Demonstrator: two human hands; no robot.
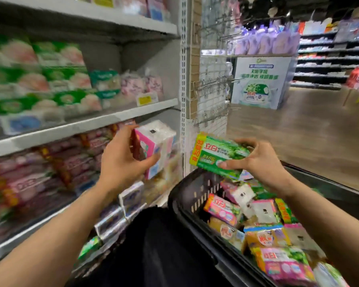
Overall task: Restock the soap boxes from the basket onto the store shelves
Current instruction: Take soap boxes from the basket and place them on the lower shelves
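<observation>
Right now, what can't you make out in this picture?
Head view only:
- Shelf packs: motion blur hides the labels.
- Price tag: too small and blurred to read.
- Basket: lower part cut off by the frame edge.
- Pink pack: left hand covers part.
- Green pack: right hand covers its end.

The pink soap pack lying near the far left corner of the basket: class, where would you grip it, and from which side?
Grip the pink soap pack across its two long edges, coming from above. It lies flat on top of the pile with its broad face up and its long sides exposed, while the basket wall blocks a sideways approach. Both hands are full: the left hand holds a pink-and-white pack, the right hand a green pack.
</observation>
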